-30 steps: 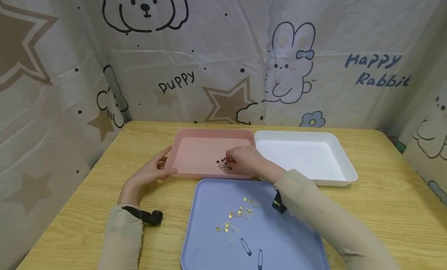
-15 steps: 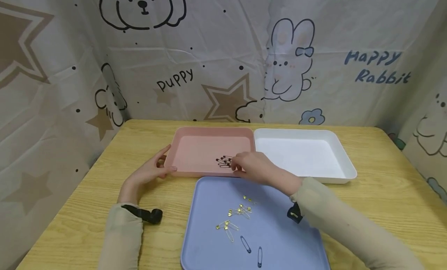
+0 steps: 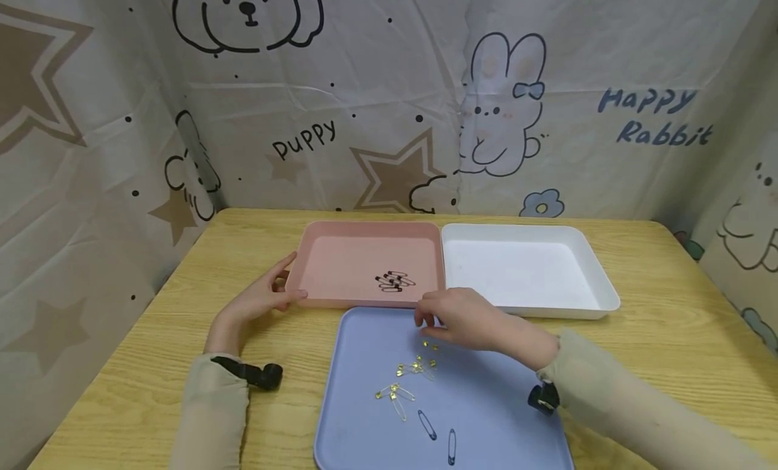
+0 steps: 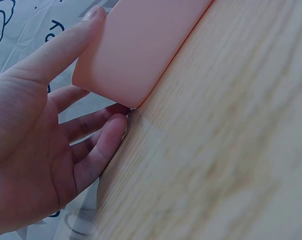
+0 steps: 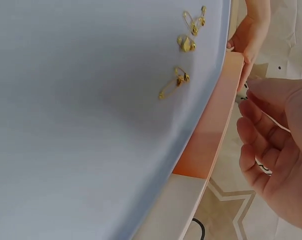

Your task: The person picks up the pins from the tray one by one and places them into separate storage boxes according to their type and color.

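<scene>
My left hand holds the left end of the pink tray, thumb at its near corner and fingers along the side wall. In the left wrist view the thumb lies against the tray's wall. A small heap of black safety pins lies inside the pink tray. My right hand, fingers loosely bent and holding nothing, hovers over the far edge of the blue tray. Gold safety pins lie in loose clusters there, some partly hidden by that hand. Closer to me are two dark safety pins, one slanted, one upright in view.
To the right of the pink tray, side by side with it, stands a white tray. All the trays rest on a wooden table. A printed cloth hangs behind and at both sides.
My right hand has drawn back from the pink tray, right and toward me, over the blue tray, uncovering the black safety pins. The left hand stays at the pink tray's end.
</scene>
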A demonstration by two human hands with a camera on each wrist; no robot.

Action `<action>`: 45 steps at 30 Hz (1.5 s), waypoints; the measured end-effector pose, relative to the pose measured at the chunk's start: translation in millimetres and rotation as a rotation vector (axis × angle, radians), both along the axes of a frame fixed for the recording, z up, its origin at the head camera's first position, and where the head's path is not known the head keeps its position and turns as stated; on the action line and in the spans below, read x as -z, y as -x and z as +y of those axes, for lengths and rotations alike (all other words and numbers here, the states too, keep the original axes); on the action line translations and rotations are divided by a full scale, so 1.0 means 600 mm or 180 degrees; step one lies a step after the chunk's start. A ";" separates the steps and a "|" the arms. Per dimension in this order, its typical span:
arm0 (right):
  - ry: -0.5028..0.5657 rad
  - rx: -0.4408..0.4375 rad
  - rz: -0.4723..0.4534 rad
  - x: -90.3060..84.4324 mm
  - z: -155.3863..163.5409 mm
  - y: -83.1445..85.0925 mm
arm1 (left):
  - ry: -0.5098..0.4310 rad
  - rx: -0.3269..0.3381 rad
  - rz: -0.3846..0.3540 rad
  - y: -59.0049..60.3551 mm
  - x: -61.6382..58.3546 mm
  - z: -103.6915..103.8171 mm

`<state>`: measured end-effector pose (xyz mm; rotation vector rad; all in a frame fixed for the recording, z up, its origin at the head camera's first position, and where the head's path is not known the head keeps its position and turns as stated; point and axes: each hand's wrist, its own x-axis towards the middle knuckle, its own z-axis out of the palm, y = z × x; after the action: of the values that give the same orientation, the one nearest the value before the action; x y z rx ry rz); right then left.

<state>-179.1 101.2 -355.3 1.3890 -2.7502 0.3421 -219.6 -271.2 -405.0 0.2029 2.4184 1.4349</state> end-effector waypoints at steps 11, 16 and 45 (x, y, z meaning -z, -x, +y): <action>-0.0141 -0.0366 -0.0362 0.008 0.021 -0.024 | -0.0046 -0.0023 -0.0042 -0.003 0.002 0.000; -0.0196 -0.0524 -0.0608 0.010 0.027 -0.034 | -0.0029 0.0014 -0.0009 -0.004 0.003 -0.001; -0.0321 -0.1415 -0.1176 0.046 0.049 -0.084 | -0.0057 -0.0008 -0.0021 -0.002 -0.003 0.001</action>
<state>-128.5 130.7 -382.9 2.1650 -2.7244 0.5292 -218.1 -270.5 -403.5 0.1991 2.4022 1.4563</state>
